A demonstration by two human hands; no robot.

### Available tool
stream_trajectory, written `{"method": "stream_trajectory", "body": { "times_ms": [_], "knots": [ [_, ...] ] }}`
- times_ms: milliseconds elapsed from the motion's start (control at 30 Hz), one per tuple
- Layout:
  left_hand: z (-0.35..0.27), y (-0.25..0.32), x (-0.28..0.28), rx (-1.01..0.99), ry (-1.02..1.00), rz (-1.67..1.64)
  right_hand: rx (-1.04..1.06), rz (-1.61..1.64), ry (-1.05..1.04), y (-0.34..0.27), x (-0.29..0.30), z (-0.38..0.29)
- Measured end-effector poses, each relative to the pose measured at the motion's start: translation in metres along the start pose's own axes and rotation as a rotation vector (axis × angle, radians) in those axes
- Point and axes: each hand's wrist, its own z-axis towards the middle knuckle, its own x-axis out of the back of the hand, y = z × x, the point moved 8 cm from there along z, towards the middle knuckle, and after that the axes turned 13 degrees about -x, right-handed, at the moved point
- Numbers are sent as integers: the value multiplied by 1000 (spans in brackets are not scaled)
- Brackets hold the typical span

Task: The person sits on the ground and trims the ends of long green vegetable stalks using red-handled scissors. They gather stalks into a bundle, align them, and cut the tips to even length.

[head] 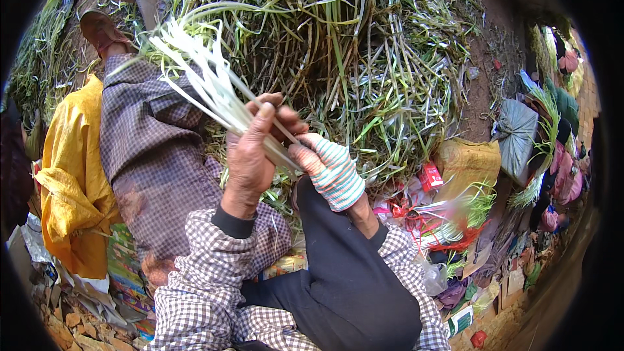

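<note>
My bare left hand (253,148) grips a bunch of long, pale green-white stalks (209,83), probably chives or garlic greens. Their loose tops fan out to the upper left, and the lower ends emerge below my palm. My right hand (334,170), in a striped knitted glove, is beside the left one with its fingers closed at the end of a stalk, close to the bunch's lower ends. Both hands are above my lap, near my dark-trousered knee (351,273). Beyond them lies a large heap of green and withered stalks (370,58).
Tied bundles of greens with red ties (453,231) lie at the right, near a red box (430,177) and a yellow woven sack (468,161). A tied grey bag (517,131) sits farther right. On the left hangs yellow cloth (75,185), beside a checked garment (151,156).
</note>
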Motion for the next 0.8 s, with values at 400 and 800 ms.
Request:
{"method": "stream_trajectory", "body": {
  "times_ms": [400, 800],
  "knots": [
    [-2, 271, 23, -545, -369, -270, -165, -532, 619, 3, 134, 120],
    [36, 30, -45, 46, -89, 239, 137, -38, 485, 15, 66, -7]
  ]
}}
